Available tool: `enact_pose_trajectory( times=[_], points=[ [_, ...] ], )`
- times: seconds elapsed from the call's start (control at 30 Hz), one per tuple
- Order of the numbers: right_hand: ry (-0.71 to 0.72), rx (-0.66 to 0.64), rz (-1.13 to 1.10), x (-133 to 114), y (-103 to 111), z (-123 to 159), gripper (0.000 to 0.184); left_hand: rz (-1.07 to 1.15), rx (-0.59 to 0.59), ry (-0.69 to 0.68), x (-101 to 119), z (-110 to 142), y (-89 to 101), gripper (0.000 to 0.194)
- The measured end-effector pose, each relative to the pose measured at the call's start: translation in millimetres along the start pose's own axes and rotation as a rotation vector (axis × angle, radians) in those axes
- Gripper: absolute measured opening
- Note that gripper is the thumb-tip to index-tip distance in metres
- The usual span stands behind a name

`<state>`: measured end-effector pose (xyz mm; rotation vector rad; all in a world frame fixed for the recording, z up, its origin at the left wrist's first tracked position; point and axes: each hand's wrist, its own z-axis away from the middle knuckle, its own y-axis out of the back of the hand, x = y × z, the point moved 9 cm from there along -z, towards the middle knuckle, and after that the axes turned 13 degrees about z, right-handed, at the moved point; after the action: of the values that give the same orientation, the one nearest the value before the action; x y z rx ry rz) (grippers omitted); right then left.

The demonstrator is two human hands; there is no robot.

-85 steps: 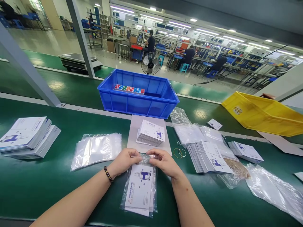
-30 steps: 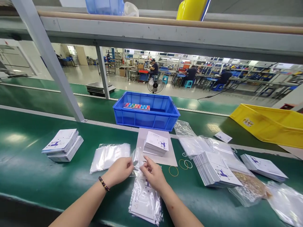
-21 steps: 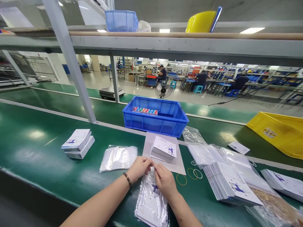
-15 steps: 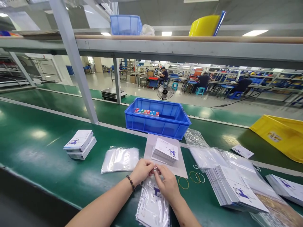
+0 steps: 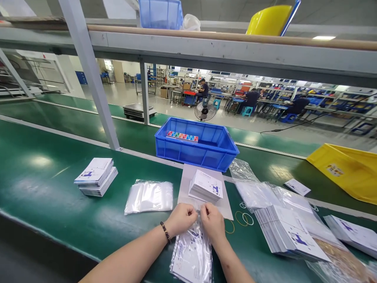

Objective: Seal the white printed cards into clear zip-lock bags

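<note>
In the head view, my left hand (image 5: 184, 218) and my right hand (image 5: 212, 224) are closed at the top end of a clear plastic bag (image 5: 191, 259), a small gap between them. White printed booklets with a purple picture lie inside the bag, which rests on the green bench. Fingers cover the bag's upper edge. Just beyond my hands, a stack of booklets (image 5: 206, 184) sits on a grey-white board (image 5: 184, 188). Left of them lies a pile of clear bags (image 5: 150, 196). Several rubber bands (image 5: 247, 219) are at the right of my right hand.
A blue crate (image 5: 196, 151) holding a strip of coloured labels stands behind the board. More booklet stacks lie at left (image 5: 96, 177) and right (image 5: 290, 234), with plastic bags (image 5: 259, 194) beside the latter. A yellow bin (image 5: 344, 169) is far right; an upright post (image 5: 91, 78) rises at left.
Earlier my fingers lay spread along the bag's top; then my hands parted and came together there. Since half a second ago they have moved slightly apart, fingers curled. The camera view has shifted.
</note>
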<state>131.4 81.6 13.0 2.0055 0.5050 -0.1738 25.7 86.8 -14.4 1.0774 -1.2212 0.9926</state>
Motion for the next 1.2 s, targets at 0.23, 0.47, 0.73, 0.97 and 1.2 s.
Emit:
enact_pose_trajectory(
  times=[0.23, 0.47, 0.73, 0.97, 1.2],
  points=[
    [0.397, 0.077, -0.034, -42, 12, 9, 0.018, 0.086, 0.064, 0.072, -8, -8, 20.7, 0.026],
    [0.350, -0.285, -0.337, -35, 3, 5, 0.026, -0.215, -0.073, -0.427, 55, 12, 21.6, 0.015],
    [0.301, -0.517, -0.401, -10, 14, 0, 0.033, -0.426, -0.232, -0.232, 35, 5, 16.8, 0.015],
    [-0.126, 0.079, -0.186, 55, 31, -26, 0.039, -0.180, -0.277, -0.061, 20, 5, 14.0, 0.014],
    [-0.547, 0.050, -0.614, 103, -6, -21, 0.047, -0.125, -0.319, -0.033, 13, 5, 7.3, 0.012]
  ],
)
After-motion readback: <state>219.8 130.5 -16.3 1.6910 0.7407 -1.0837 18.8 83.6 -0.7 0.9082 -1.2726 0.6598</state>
